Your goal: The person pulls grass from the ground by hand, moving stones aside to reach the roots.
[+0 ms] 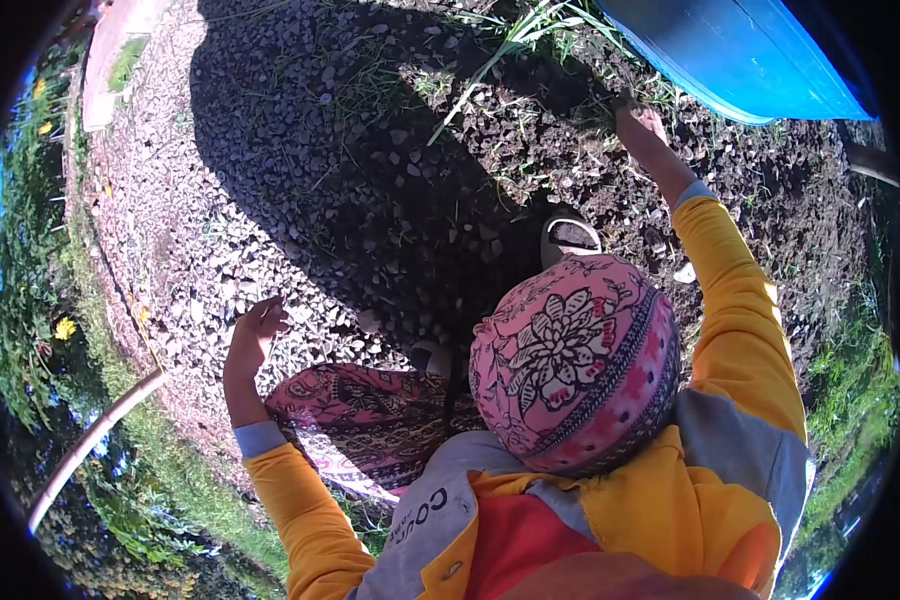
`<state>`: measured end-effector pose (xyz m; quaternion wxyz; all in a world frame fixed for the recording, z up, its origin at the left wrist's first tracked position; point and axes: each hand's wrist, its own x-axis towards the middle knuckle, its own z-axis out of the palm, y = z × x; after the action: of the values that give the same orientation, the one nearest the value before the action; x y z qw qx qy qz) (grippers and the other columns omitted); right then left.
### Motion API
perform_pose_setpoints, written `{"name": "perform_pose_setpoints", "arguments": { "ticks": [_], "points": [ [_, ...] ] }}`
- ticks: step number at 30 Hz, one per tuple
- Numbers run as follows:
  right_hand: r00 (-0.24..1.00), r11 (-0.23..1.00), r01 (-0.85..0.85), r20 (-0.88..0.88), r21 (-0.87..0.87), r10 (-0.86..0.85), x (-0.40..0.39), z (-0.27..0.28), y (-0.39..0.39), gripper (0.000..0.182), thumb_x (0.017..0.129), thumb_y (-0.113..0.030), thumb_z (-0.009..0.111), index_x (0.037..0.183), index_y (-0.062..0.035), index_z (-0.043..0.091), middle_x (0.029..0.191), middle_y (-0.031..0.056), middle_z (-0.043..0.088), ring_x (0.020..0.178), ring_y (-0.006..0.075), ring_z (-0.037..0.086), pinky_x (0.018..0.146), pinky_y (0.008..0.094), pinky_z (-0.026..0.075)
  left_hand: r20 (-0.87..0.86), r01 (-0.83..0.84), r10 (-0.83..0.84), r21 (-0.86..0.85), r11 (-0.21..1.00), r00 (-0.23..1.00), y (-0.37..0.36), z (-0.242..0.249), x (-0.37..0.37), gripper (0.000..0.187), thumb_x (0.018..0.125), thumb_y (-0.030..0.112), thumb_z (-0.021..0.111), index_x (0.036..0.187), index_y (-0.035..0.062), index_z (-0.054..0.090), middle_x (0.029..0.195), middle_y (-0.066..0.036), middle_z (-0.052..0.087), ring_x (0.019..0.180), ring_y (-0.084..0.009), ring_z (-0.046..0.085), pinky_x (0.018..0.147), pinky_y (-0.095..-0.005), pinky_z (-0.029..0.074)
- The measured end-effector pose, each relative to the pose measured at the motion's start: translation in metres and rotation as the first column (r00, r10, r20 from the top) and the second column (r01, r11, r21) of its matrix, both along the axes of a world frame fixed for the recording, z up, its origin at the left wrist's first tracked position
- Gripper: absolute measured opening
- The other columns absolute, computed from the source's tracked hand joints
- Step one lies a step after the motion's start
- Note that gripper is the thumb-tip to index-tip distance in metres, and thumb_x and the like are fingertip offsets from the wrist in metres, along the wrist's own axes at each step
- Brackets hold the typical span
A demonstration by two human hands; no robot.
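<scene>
Above the pebbly ground on the left, my left hand (256, 335) hangs with its fingers apart and nothing visible in them. My right hand (642, 128) reaches down to dark soil (570, 150) at the upper right, close to small green weeds and just below a blue sheet-like object (740, 60). Its fingers lie in shadow among soil and grass, so their grip is unclear. Long green grass blades (510, 48) lean over the ground left of that hand.
Grey gravel (270, 130) covers the upper left, partly under a large shadow. A shoe (572, 236) shows beyond a pink patterned head covering (570, 360). Patterned pink cloth (370, 415) lies beside my left arm. A curved pole (90, 445) stands at the left, near yellow flowers.
</scene>
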<state>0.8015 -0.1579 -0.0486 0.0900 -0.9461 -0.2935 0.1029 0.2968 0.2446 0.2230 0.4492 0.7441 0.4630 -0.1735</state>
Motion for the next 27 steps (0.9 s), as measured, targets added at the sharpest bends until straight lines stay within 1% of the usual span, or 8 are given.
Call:
{"name": "perform_pose_setpoints", "arguments": {
  "ticks": [1,2,6,10,21,23,25,27],
  "points": [
    [0.983,0.985,0.163,-0.094,0.055,-0.158,0.010,0.003,-0.001,0.033,0.087,-0.029,0.035,0.092,-0.0052,0.058,0.077,0.0159,0.061,0.070,0.0305,0.058,0.061,0.0401,0.045,-0.031,-0.011,0.011,0.008,1.000,0.999,-0.003,0.004,0.003,0.036,0.089,0.026,0.051,0.111,-0.0021,0.054,0.078,-0.006,0.060,0.069,-0.0108,0.058,0.060,-0.0251,0.042],
    [0.902,0.928,0.372,-0.223,-0.031,-0.369,0.011,0.045,0.012,0.033,0.089,-0.024,0.033,0.087,-0.0039,0.060,0.086,0.0139,0.062,0.075,0.0234,0.060,0.067,0.0346,0.047,-0.045,0.000,0.001,0.012,1.000,0.999,-0.004,0.006,0.004,0.037,0.089,0.027,0.051,0.111,-0.0025,0.053,0.079,-0.007,0.061,0.070,-0.0116,0.058,0.062,-0.0253,0.042],
    [0.980,0.966,0.159,0.150,-0.205,-0.129,0.047,0.004,-0.013,0.031,0.085,-0.018,0.034,0.093,-0.0053,0.062,0.098,0.0168,0.062,0.090,0.0307,0.060,0.079,0.0389,0.047,-0.050,0.013,-0.012,0.012,1.000,0.999,-0.003,0.008,-0.001,0.042,0.089,0.030,0.051,0.113,-0.0047,0.051,0.086,-0.010,0.062,0.074,-0.0142,0.059,0.069,-0.0260,0.044],
    [0.967,0.902,0.149,-0.134,-0.404,-0.219,0.045,0.041,0.001,0.032,0.085,-0.017,0.036,0.101,-0.0058,0.061,0.106,0.0142,0.060,0.101,0.0293,0.056,0.085,0.0392,0.044,-0.035,0.049,-0.049,0.003,0.999,0.998,0.003,0.002,-0.007,0.042,0.089,0.028,0.052,0.114,-0.0050,0.050,0.087,-0.009,0.061,0.074,-0.0141,0.059,0.070,-0.0262,0.044],
    [0.964,0.959,0.091,-0.217,-0.269,-0.152,-0.004,0.074,0.006,0.029,0.080,-0.015,0.043,0.102,-0.0064,0.059,0.098,0.0206,0.060,0.094,0.0340,0.058,0.081,0.0418,0.046,-0.053,-0.061,0.061,-0.008,0.998,0.997,-0.008,0.014,0.004,0.040,0.087,0.025,0.053,0.115,-0.0038,0.050,0.085,-0.007,0.060,0.075,-0.0120,0.057,0.070,-0.0258,0.043],
    [0.963,0.986,0.162,-0.211,-0.047,-0.168,-0.017,0.100,0.002,0.025,0.081,-0.020,0.048,0.097,-0.0042,0.058,0.092,0.0198,0.061,0.090,0.0348,0.058,0.077,0.0428,0.046,-0.062,-0.051,0.051,0.004,0.999,0.997,-0.010,0.017,0.006,0.039,0.087,0.025,0.053,0.115,-0.0035,0.051,0.085,-0.007,0.060,0.075,-0.0118,0.057,0.070,-0.0253,0.043],
    [0.970,0.923,0.196,0.074,0.332,-0.233,0.001,0.093,-0.020,0.025,0.082,-0.022,0.049,0.096,-0.0028,0.058,0.085,0.0195,0.062,0.080,0.0344,0.060,0.070,0.0417,0.047,-0.057,-0.053,0.053,0.002,0.999,0.997,-0.011,0.017,0.007,0.039,0.087,0.025,0.053,0.115,-0.0032,0.051,0.086,-0.008,0.060,0.075,-0.0116,0.057,0.069,-0.0248,0.043],
    [0.945,0.734,0.292,-0.064,0.613,-0.322,0.018,0.120,-0.035,0.024,0.083,-0.022,0.051,0.092,-0.0017,0.058,0.076,0.0191,0.062,0.069,0.0348,0.060,0.062,0.0405,0.046,-0.069,-0.055,0.055,-0.002,0.998,0.996,-0.009,0.015,0.004,0.039,0.088,0.025,0.052,0.116,-0.0021,0.050,0.085,-0.006,0.061,0.075,-0.0103,0.057,0.068,-0.0232,0.042]
  ]
}}
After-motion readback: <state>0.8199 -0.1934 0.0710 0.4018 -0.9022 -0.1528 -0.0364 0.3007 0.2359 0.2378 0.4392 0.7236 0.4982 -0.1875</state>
